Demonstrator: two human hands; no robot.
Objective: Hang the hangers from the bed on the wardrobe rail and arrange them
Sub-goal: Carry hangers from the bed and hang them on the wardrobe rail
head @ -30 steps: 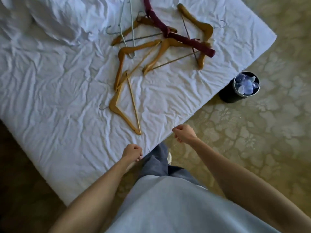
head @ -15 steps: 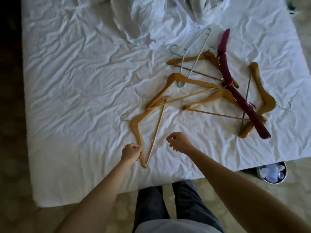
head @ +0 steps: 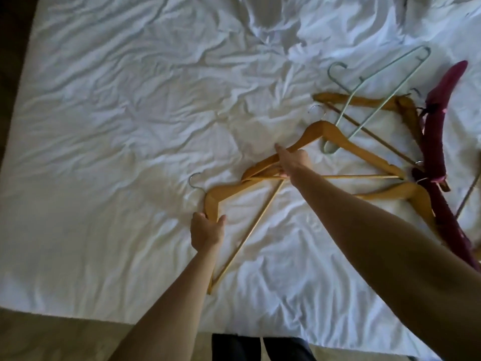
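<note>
The hangers [head: 364, 157] all lie on the bed [head: 117, 126], right of centre in the frame; none is hung yet. The left hand [head: 207, 233] grips the nearest wooden hanger [head: 229, 190], the right hand [head: 292, 161] closes around a second wooden hanger [head: 338, 138].

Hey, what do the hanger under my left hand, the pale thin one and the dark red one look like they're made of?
Hanger under the left hand: the nearest hanger looks like varnished honey-coloured wood with a metal hook.
Pale green hanger: thin bent wire, probably coated.
Dark red hanger: fuzzy, padded-looking surface, likely velvet or fabric; its core is hidden.
</note>
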